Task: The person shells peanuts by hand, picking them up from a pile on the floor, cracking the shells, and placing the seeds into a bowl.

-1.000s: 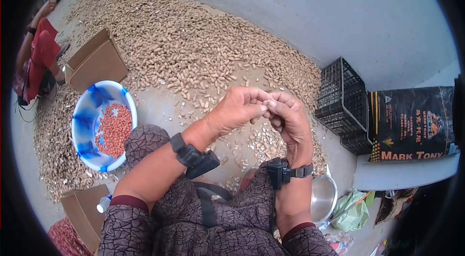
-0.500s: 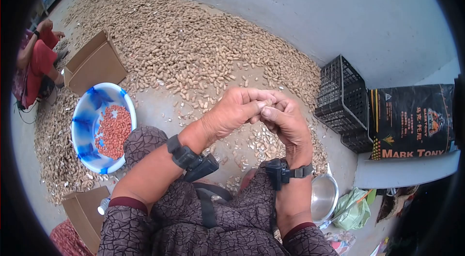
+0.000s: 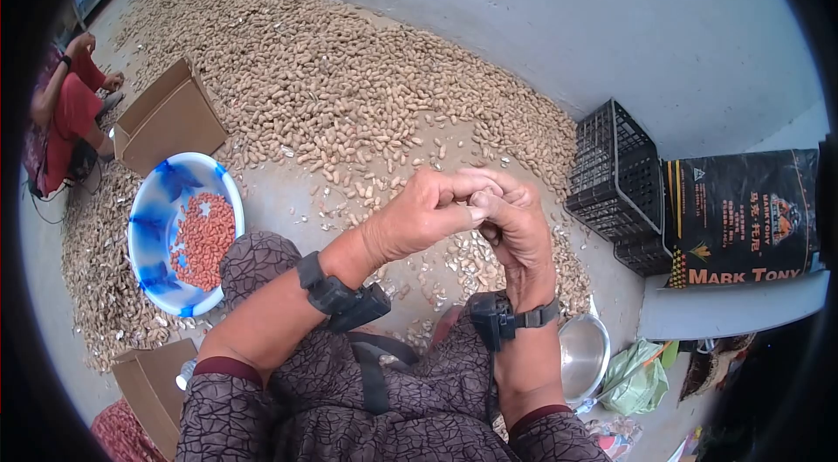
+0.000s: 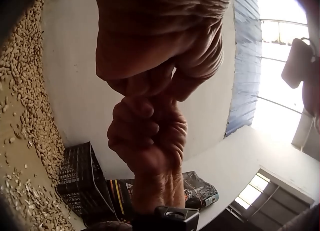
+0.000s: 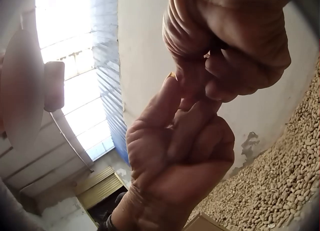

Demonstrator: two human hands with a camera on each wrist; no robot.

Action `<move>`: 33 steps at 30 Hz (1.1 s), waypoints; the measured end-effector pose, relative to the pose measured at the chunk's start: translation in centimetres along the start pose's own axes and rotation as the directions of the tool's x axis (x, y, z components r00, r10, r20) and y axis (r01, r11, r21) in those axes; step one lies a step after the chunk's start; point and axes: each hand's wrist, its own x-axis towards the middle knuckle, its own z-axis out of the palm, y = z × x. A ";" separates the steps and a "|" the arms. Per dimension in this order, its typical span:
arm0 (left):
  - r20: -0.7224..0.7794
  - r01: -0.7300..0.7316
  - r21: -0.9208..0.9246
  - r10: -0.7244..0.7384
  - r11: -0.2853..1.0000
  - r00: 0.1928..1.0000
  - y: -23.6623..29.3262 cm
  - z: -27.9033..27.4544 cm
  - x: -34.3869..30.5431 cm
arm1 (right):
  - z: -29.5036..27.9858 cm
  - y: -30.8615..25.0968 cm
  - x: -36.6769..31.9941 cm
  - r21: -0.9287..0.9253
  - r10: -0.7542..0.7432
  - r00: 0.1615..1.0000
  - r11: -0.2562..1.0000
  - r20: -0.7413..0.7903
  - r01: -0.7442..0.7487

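My left hand and right hand meet at the fingertips above the floor. Their fingers are curled, with thumbs and index fingers pinching a small thing that looks like a peanut, almost wholly hidden between them. In the left wrist view the left hand is at the top, touching the right hand below. The right wrist view has the right hand above the left hand. Unshelled peanuts lie heaped beyond the hands; empty shells lie scattered below.
A blue and white basin holding red kernels stands at left, near an open cardboard box. On the right are a black crate, a black bag and a metal bowl. Another person sits far left.
Both hands have stayed together, shifting slightly downward in the head view while their fingers moved against each other. The other person's hand has lowered.
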 end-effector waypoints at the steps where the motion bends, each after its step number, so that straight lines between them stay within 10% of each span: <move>1: -0.004 0.013 0.068 -0.013 0.998 1.000 0.2 0.1 -0.1 | 0.1 0.0 -0.1 -0.025 -0.001 1.000 1.000 -0.017 0.001; 6: -0.021 0.041 0.120 -0.039 0.992 0.999 0.0 0.0 0.0 | 0.4 0.6 0.3 -0.037 -0.027 0.999 0.999 -0.037 0.025; 15: -0.054 0.190 -0.336 -0.221 0.922 0.974 0.1 -0.5 0.2 | 0.1 0.5 0.6 -0.031 -0.008 0.999 0.999 0.036 0.009; 33: -0.316 0.000 0.262 0.086 0.965 0.945 -1.8 -0.4 0.6 | 0.5 0.6 0.9 -0.086 -0.051 0.991 0.995 -0.122 0.041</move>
